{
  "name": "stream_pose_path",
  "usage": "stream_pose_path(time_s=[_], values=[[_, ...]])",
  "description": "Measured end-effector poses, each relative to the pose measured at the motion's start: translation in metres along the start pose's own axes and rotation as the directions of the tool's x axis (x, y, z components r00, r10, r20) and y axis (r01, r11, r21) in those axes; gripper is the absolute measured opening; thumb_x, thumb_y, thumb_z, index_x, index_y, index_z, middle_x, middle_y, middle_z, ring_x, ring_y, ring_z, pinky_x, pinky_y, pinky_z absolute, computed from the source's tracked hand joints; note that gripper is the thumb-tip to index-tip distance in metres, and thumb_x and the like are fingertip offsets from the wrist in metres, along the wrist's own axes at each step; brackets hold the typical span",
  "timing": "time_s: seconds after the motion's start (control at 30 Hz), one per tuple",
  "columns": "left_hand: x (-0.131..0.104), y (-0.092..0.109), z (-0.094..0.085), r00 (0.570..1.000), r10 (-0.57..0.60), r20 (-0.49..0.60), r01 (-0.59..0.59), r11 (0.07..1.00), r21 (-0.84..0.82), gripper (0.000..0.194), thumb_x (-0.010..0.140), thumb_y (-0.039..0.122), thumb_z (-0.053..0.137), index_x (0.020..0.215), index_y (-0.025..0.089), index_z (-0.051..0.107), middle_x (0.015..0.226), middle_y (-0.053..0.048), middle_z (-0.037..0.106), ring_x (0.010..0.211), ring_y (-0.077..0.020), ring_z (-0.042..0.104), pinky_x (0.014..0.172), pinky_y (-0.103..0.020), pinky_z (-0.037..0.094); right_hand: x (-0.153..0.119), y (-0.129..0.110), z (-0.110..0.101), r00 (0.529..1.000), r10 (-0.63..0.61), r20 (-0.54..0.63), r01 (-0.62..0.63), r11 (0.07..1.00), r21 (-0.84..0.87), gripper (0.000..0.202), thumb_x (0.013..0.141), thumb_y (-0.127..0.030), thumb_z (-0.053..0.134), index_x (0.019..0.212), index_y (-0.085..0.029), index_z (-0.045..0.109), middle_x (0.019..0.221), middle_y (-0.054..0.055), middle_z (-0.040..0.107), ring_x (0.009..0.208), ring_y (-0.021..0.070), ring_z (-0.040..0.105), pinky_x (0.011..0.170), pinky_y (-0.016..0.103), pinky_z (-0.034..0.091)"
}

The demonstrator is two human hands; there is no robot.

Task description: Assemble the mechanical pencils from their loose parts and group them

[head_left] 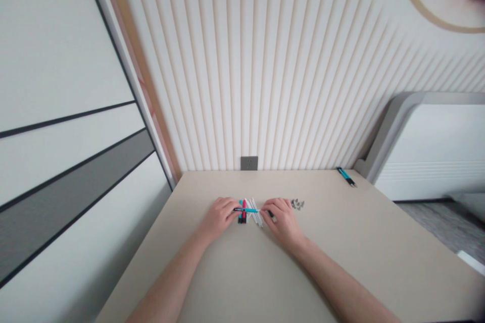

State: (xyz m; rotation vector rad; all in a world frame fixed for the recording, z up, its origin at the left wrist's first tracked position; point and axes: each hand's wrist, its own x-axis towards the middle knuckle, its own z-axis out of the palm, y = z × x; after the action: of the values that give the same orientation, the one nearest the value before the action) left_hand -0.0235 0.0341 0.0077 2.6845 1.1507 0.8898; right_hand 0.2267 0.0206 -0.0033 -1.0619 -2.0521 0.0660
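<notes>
My left hand (221,217) is closed on the dark end of a blue pen barrel (250,210), which lies level between my hands. The fingers of my right hand (279,216) pinch at the barrel's other end, where a pale tip shows; a small dark piece sits by those fingers. Beneath the barrel, several white refills (254,204) lie loosely on the table, beside a red pen barrel (244,215) and blue ones with black ends. Small dark pieces (298,205) are scattered just right of my right hand.
Assembled blue-and-black pens (346,176) lie at the back right of the beige table (227,282). A ribbed wall with a dark socket (249,163) rises behind. A white cabinet (56,161) stands left, a pale headboard (435,146) right.
</notes>
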Motion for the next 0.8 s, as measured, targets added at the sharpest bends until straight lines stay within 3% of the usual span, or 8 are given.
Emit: stream_pose_path(time_s=[0.27, 0.8], values=[[-0.0006, -0.0002, -0.0001, 0.999, -0.023, -0.034, 0.024, 1.0, 0.012, 0.015, 0.095, 0.03, 0.052, 0.102, 0.022, 0.062, 0.099, -0.004, 0.067, 0.094, -0.0191, 0.06, 0.084, -0.034, 0.044, -0.0008, 0.003, -0.0034, 0.999, 0.051, 0.012, -0.05, 0.999, -0.019, 0.018, 0.094, -0.03, 0.052, 0.088, -0.022, 0.067, 0.092, 0.005, 0.067, 0.089, 0.0191, 0.058, 0.083, 0.035, 0.036], [0.0003, 0.0042, 0.0023, 0.999, -0.034, -0.027, 0.034, 0.999, -0.001, 0.014, 0.094, 0.029, 0.053, 0.102, 0.022, 0.062, 0.097, -0.005, 0.064, 0.093, -0.0186, 0.057, 0.084, -0.033, 0.045, -0.0014, -0.0033, 0.0006, 0.999, -0.033, 0.029, 0.032, 0.999, 0.03, 0.019, 0.095, -0.029, 0.052, 0.095, -0.023, 0.069, 0.094, 0.006, 0.067, 0.089, 0.0182, 0.058, 0.082, 0.034, 0.038]])
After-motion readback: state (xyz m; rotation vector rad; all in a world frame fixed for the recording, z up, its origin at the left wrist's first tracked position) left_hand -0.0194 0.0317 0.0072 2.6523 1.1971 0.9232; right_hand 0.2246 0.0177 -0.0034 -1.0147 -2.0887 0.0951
